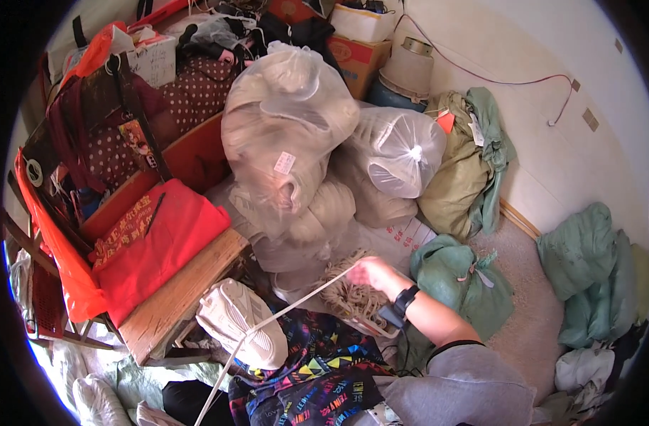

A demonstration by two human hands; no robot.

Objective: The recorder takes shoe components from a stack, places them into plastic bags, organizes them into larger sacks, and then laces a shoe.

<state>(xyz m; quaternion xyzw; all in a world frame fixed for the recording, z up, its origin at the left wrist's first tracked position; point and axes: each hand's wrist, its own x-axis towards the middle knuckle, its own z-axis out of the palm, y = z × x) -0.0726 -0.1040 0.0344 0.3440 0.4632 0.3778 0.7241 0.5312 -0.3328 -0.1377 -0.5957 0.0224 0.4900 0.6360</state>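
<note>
My right hand (368,272), a black band on its wrist, pinches a long off-white shoelace (296,304). The lace is pulled taut and slants down to the lower left, passing over a white sneaker (243,323) and leaving the picture at the lower edge. The sneaker rests on the dark cloth with bright patterns (324,369) over my lap. Just under my right hand stands a basket heaped with tangled off-white laces (353,302). My left hand is out of the picture.
Large clear plastic bags of shoes (289,135) pile up ahead. Left of them is a wooden bench (189,291) with a red bag (161,241) on it. Green sacks (463,284) lie to the right. More white shoes (97,401) are at the lower left.
</note>
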